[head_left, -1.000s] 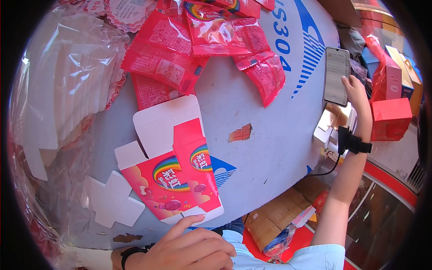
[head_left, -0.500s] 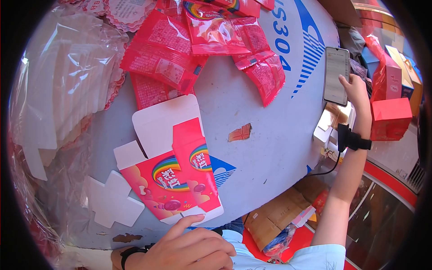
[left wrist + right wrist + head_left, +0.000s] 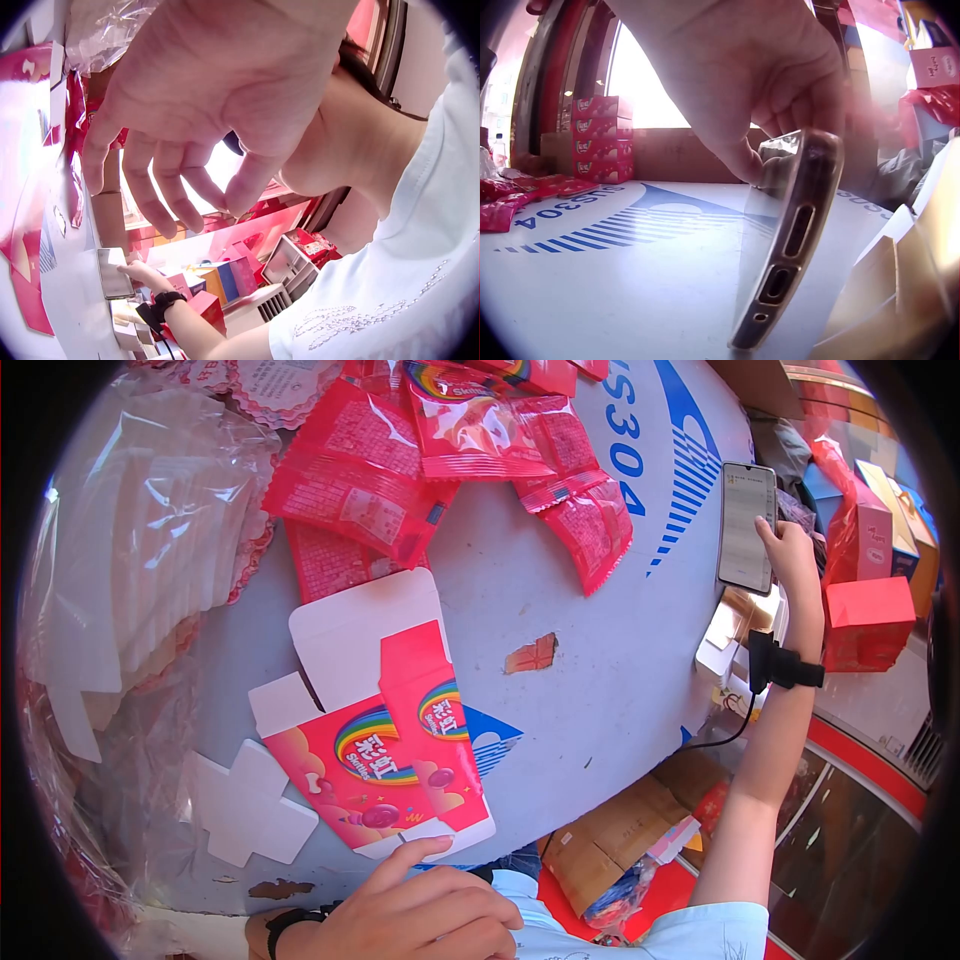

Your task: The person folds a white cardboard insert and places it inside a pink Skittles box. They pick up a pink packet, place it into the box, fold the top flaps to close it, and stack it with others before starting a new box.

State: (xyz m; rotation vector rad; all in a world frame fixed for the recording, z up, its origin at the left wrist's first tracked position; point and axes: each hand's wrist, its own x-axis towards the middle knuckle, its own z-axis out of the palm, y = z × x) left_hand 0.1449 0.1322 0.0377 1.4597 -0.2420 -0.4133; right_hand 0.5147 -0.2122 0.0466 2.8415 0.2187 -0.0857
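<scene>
Our right hand (image 3: 790, 560) grips the phone (image 3: 747, 528) upright at the edge of the tabletop (image 3: 600, 660). Our left hand (image 3: 420, 910) grasps nothing, fingers loosely curled, its forefinger touching the near edge of the flattened candy carton (image 3: 390, 750) lying just ahead of it.

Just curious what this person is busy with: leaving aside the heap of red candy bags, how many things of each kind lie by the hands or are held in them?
flat printed candy carton, at the left hand fingertip: 1
white cross-shaped card: 1
phone, held by the right hand: 1
Total: 3
</scene>
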